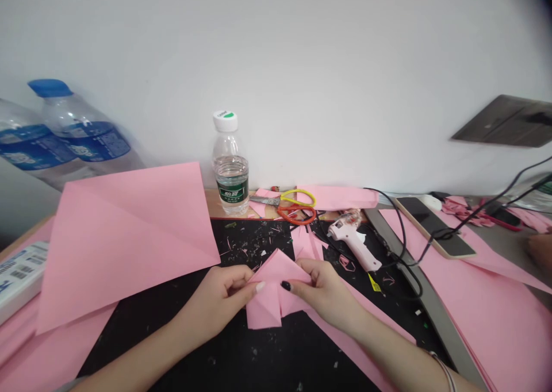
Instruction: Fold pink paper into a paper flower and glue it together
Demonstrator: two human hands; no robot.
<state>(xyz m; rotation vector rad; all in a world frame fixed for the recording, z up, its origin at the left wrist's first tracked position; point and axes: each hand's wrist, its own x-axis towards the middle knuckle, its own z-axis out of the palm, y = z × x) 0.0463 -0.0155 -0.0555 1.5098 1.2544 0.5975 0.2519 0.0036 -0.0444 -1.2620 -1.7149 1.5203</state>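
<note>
While both thumbs press its face, the folded paper (279, 270) lies squarely between the hands, its peak toward twelve o'clock and its longer line running down to about half past six. Neither hand is nearer: the left hand (215, 300) pinches the edge at nine, the right hand (325, 294) the edge at three, thumbs on top, fingers curled nearly closed beneath. Matte, smooth and pink, the paper shows crisp creases and a squared lower flap. Beneath spreads a black mat (207, 360), dull and flecked with scraps. Outward, at two o'clock, rests a glossy white glue gun (356, 245); just past twelve, scissors (276, 201) with yellow and orange loops; at eleven, a clear, ribbed bottle (233, 188); between nine and ten, a broad, faintly creased sheet (133, 237).
</note>
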